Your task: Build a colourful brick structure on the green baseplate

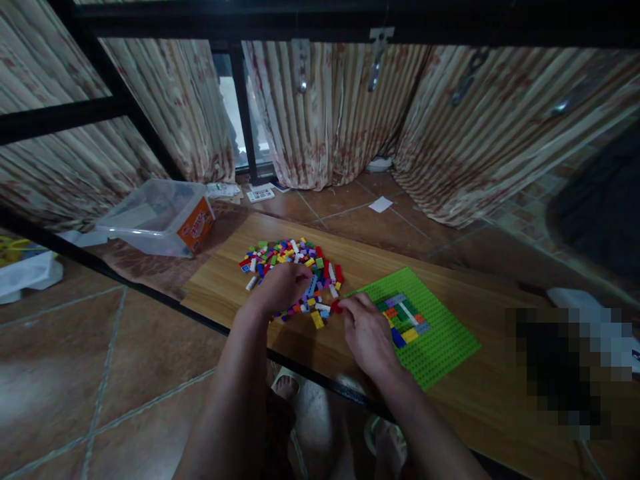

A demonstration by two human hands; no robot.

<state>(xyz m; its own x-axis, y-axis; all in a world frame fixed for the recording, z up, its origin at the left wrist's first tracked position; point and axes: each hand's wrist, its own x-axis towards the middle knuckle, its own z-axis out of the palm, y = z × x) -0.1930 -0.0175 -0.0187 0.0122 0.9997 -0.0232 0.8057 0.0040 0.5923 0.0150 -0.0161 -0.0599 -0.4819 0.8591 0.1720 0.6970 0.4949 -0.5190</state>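
**Two hands at a pile of toy bricks**

The left hand point(280, 283) lies palm down on the near edge of the brick pile point(293, 263), its fingers curled loosely over a few pieces; whether they pinch any one brick cannot be told. Most of the many-coloured pile spreads just beyond and to both sides of those fingers on the wooden counter point(225, 287).

The right hand point(367, 330) rests just right of the pile, its fingers closed on a small red brick point(335, 307) held at the tips, close to the pile's near right edge. A yellow brick point(317, 320) lies on the counter between the two hands.

Directly right of the right fingers, and partly under that hand, is a green baseplate point(440, 340) lying flat on the counter. A patch of joined bricks point(405, 317) sits on it, touching the knuckle side of the hand.

Well beyond the left fingers, off the counter's far left corner, a clear plastic tub point(157, 217) stands on the tiled floor.
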